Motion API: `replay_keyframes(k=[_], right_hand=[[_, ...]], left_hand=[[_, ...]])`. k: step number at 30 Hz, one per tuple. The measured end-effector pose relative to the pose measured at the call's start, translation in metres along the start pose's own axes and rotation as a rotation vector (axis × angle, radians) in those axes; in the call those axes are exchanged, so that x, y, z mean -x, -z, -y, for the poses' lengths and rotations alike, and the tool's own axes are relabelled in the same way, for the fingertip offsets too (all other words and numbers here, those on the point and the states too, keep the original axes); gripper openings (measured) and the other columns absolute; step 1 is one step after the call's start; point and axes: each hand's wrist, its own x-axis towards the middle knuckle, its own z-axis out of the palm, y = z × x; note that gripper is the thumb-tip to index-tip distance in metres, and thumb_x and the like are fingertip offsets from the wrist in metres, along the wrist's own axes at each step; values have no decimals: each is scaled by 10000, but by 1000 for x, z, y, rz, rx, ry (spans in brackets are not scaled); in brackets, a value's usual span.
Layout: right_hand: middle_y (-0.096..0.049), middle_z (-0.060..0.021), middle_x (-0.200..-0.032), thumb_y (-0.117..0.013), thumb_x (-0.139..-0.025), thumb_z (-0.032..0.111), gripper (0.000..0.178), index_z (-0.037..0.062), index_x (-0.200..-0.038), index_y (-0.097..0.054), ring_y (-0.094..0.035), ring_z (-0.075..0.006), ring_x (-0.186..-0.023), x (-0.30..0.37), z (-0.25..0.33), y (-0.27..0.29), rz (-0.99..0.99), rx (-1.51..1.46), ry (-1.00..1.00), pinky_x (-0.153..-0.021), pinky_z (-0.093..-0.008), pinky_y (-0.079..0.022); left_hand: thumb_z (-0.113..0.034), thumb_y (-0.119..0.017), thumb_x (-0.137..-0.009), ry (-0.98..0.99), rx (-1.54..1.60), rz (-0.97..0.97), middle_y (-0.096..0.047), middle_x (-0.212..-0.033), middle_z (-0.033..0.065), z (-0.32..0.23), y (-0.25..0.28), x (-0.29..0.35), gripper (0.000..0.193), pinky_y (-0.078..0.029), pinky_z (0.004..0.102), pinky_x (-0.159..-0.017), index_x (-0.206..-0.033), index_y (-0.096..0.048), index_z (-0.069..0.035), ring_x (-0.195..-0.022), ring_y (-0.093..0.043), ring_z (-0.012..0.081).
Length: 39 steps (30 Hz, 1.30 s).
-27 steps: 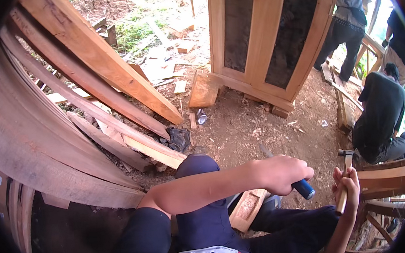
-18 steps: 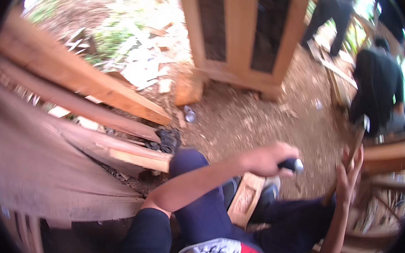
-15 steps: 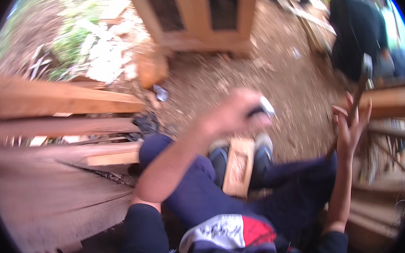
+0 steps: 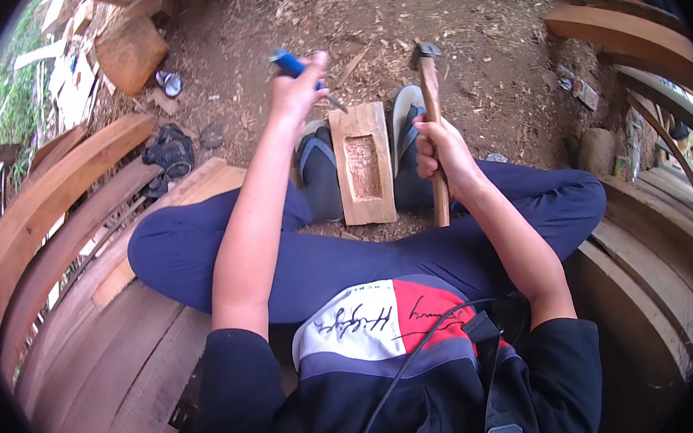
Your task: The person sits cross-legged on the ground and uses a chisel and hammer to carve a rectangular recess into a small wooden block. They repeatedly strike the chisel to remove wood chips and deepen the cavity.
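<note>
My left hand (image 4: 296, 94) is closed around the blue handle of a chisel (image 4: 290, 63). Its thin dark blade slants down toward the far left corner of a wooden block (image 4: 372, 208); whether the tip touches the wood I cannot tell. The block lies between my feet, with a rough-bottomed rectangular recess (image 4: 363, 170) cut into its upper face. On the right, my right hand (image 4: 446, 156) wraps round the wooden handle of a hammer (image 4: 430, 88). The hammer stands nearly upright beside the block, its dark metal head at the far end.
Both feet in sandals (image 4: 408, 118) flank the block. Curved-looking planks (image 4: 69, 214) rise at my left, and more timber (image 4: 633, 31) is at the right. A wood stump (image 4: 130, 54), a black bag (image 4: 169, 153) and wood scraps lie on the dirt ground (image 4: 266, 19).
My view has tilted down toward the block. My right hand, earlier with fingers spread against the hammer, now grips its handle closer to the block. My left hand has moved leftward with the chisel.
</note>
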Motion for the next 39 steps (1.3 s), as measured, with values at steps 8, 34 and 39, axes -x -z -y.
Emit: replay_keyframes(k=[8, 34, 39], right_hand=[[-499, -46, -766, -580, -929, 262, 437, 15, -1247, -412, -504, -124, -515, -39, -31, -19, -45, 614, -29, -457, -292, -433], [-626, -48, -1009, -427, -1034, 318, 391, 24, -1272, -527, -573, -108, -732, -8, -24, -12, -69, 642, -32, -726, -271, -495], [-632, -57, -1019, -433, -1031, 315, 424, -2, -1303, -506, -570, -105, -721, -2, -39, -2, -146, 552, -124, -705, -264, -488]], left_hand=[[-78, -771, -789, 24, -48, 151, -638, -879, 47, 28, -13, 25, 310, -537, 266, -656, -1021, -568, -43, -725, -634, 138], [-35, -741, -770, -89, -51, 181, -639, -919, 101, 33, -3, 27, 306, -544, 278, -616, -1002, -549, 22, -711, -640, 150], [-26, -697, -780, -147, -128, 296, -636, -921, 41, 51, -4, 19, 249, -542, 252, -648, -1003, -589, -45, -809, -636, 121]])
